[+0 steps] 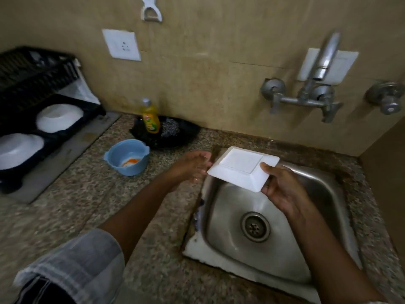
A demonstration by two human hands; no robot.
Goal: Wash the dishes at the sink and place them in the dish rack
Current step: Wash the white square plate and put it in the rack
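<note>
The left forearm (140, 207) is stretched forward from the lower left, bare below a rolled-up pale grey striped sleeve (76, 266). The left hand (190, 166) is held side-on with its fingers extended and relaxed, the fingertips touching the near-left edge of what is held, though motion blur leaves the exact contact unclear. The right forearm (333, 255) is brought in from the lower right, angled up and inward. The right hand (282, 189) is turned palm-up, the thumb (268, 168) pressed on top and the fingers curled underneath in a pinching grip. Both wrists are kept roughly level, well apart.
</note>
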